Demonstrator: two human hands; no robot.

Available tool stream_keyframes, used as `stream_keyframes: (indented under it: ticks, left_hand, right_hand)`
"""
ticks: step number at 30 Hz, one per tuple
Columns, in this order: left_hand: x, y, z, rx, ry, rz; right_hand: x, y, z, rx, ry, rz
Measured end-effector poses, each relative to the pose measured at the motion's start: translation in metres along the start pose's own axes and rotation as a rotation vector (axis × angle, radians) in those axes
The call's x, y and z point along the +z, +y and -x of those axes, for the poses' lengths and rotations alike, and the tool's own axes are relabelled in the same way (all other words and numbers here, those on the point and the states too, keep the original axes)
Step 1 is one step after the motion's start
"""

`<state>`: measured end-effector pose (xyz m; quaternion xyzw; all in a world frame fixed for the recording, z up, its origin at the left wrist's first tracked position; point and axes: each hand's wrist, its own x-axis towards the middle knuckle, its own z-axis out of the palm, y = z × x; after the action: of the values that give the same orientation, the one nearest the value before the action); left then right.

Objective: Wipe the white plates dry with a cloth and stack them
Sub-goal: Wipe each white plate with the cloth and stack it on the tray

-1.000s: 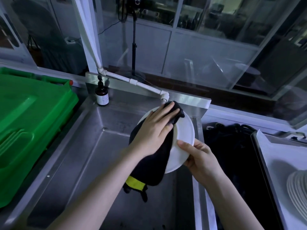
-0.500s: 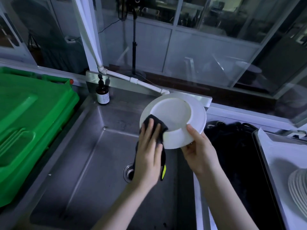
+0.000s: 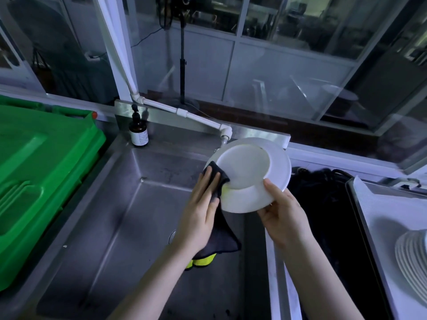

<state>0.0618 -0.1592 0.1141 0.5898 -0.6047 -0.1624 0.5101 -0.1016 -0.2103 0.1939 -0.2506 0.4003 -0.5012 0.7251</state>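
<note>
Swept the cloth [image 3: 223,239] down across the plate [image 3: 251,169] since a second ago, from its top to its lower-left rim. Tipped the plate up too, foot ring toward the camera.

At far left, left alone a green bin [image 3: 46,172] and a bottle [image 3: 138,135] at the back corner of the sink [image 3: 111,239]. Over the sink, laid the left hand [image 3: 201,211] flat on the cloth, fingers nearly straight, pressing it to the plate's rim. Let the cloth's tail hang below the palm, yellow edge lowest. Could not see the thumb.

Held the plate in the air above the sink's right edge, tilted, underside showing. Pinched its lower-right rim with the right hand [image 3: 284,215], thumb on the underside, other fingers curled behind. At far right, kept a stack [image 3: 411,262] of white plates on a tray [image 3: 379,204], well apart.

Judged the plate stiff, light enough for one hand, brittle, and probably slick while damp. Best taken at the rim, thumb opposite fingers, never by the flat alone. Judged the cloth soft and limp, fit to be bunched anywhere.
</note>
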Motion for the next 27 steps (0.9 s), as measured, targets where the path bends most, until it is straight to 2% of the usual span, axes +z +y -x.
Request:
stream_keyframes:
  ticks: [3, 6, 10, 14, 17, 20, 22, 27]
  left_hand:
    - [-0.001, -0.009, 0.004, -0.028, -0.09, 0.015]
    - [0.003, -0.019, 0.006, -0.2, -0.092, -0.031]
    - [0.015, -0.03, 0.013, -0.379, -0.191, -0.073]
    - [0.017, -0.028, 0.011, -0.465, -0.262, 0.056]
    - [0.009, -0.02, 0.0, -0.564, -0.194, 0.198]
    - [-0.002, -0.001, -0.014, -0.778, -0.004, 0.545]
    - [-0.009, 0.009, -0.023, -0.849, 0.047, 0.712]
    - [-0.013, 0.024, -0.026, -0.913, 0.074, 0.749]
  right_hand:
    - [-0.012, -0.003, 0.002, -0.014, 0.037, 0.065]
    - [-0.025, -0.006, 0.003, -0.03, 0.033, 0.192]
    - [-0.034, -0.003, 0.008, -0.116, -0.009, 0.466]
    - [-0.037, 0.007, 0.011, -0.273, -0.05, 0.834]
    - [-0.042, 0.012, 0.013, -0.36, -0.101, 1.055]
    - [-0.047, 0.016, 0.014, -0.455, -0.151, 1.253]
    - [-0.049, 0.02, 0.018, -0.558, -0.201, 1.447]
    - [-0.049, 0.019, 0.031, -0.987, -0.367, 1.781]
